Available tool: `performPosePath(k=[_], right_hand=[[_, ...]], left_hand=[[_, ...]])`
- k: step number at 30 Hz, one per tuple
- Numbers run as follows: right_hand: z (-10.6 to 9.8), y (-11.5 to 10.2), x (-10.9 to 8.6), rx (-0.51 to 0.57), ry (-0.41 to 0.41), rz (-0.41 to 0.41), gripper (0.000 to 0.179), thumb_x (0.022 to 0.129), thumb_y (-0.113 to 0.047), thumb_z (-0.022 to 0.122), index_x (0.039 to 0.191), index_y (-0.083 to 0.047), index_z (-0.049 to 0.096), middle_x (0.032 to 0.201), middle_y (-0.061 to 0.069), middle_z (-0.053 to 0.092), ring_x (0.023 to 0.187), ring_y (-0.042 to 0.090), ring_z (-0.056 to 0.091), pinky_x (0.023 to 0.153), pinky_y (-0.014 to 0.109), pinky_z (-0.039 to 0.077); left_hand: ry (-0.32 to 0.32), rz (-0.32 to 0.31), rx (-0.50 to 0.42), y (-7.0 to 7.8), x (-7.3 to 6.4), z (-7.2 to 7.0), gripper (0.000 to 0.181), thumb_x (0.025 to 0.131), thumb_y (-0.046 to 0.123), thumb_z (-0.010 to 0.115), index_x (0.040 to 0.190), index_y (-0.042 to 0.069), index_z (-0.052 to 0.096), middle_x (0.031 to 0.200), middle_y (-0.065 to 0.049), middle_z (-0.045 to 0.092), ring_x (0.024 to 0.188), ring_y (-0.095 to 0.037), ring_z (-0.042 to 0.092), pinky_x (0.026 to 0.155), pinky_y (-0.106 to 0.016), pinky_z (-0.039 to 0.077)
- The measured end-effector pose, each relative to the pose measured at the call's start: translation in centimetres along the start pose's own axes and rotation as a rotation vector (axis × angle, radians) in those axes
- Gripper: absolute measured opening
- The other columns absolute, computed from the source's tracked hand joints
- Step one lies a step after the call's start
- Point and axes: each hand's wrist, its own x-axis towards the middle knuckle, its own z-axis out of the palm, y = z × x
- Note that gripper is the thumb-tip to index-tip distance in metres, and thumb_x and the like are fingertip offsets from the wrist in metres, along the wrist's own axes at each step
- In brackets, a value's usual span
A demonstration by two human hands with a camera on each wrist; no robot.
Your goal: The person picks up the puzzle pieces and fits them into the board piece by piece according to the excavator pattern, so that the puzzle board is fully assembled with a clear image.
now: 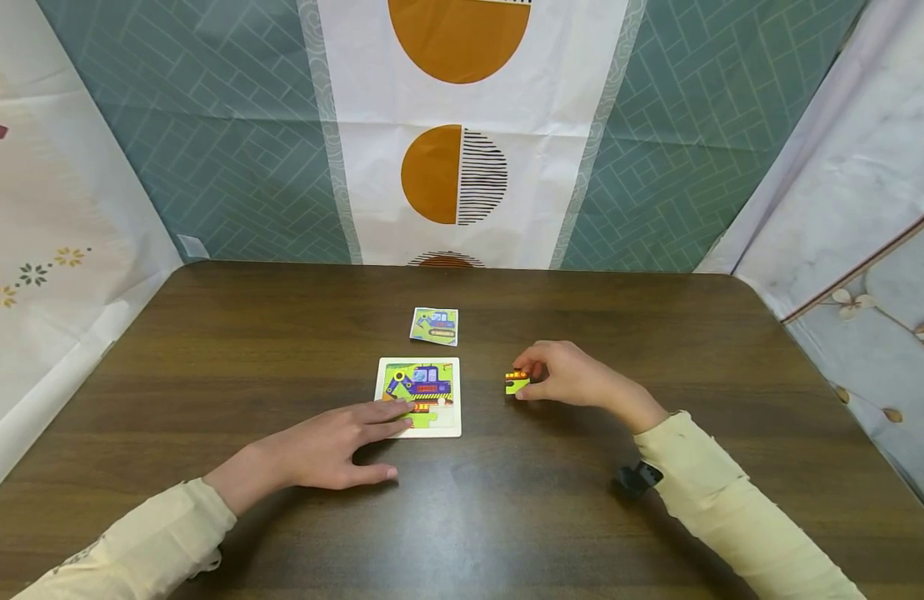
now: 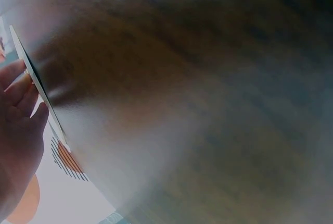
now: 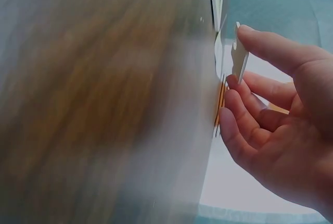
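Note:
A white-framed jigsaw puzzle (image 1: pixel 454 425) with a purple excavator picture lies on the table, a gap showing at its lower right. My left hand (image 1: pixel 342 442) rests on its left side with fingers stretched out, thumb on the table side. To the right of the puzzle, my right hand (image 1: pixel 570 375) pinches a green, yellow and red puzzle piece (image 1: pixel 516 383) between thumb and fingers. In the right wrist view the piece (image 3: pixel 239 57) is seen nearly edge-on, held off the table. The left wrist view shows the puzzle's edge (image 2: pixel 39 86) under the fingertips.
Behind the puzzle lies a small picture card (image 1: pixel 435 326) of the same excavator. The brown wooden table (image 1: pixel 282 325) reaches back to a patterned cloth (image 1: pixel 357 150). A dark wrist device (image 1: pixel 639 478) sits at the right sleeve.

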Motion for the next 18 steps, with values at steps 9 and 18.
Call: performPosePath(k=[9, 18], right_hand=[[0.9, -1.9, 1.2, 0.006, -0.02, -0.013, 0.037, 0.077, -0.018, 0.082, 0.105, 0.002, 0.068, 0.088, 0.001, 0.063, 0.079, 0.016, 0.056, 0.072, 0.028, 0.049], [2.1, -3.2, 2.2, -0.003, -0.044, -0.039, 0.038, 0.077, -0.018, 0.083, 0.106, 0.001, 0.068, 0.088, 0.0, 0.061, 0.08, 0.016, 0.055, 0.073, 0.026, 0.048]], left_hand=[[0.008, 0.005, 0.008, 0.1, 0.0, 0.0, 0.062, 0.097, 0.05, 0.052, 0.135, 0.0, 0.056, 0.145, -0.012, 0.046, 0.131, -0.025, 0.044, 0.1, -0.043, 0.043], [-0.002, 0.001, 0.01, 0.0, 0.0, 0.0, 0.063, 0.097, 0.051, 0.051, 0.134, 0.001, 0.056, 0.146, -0.011, 0.045, 0.132, -0.025, 0.044, 0.101, -0.043, 0.042]])
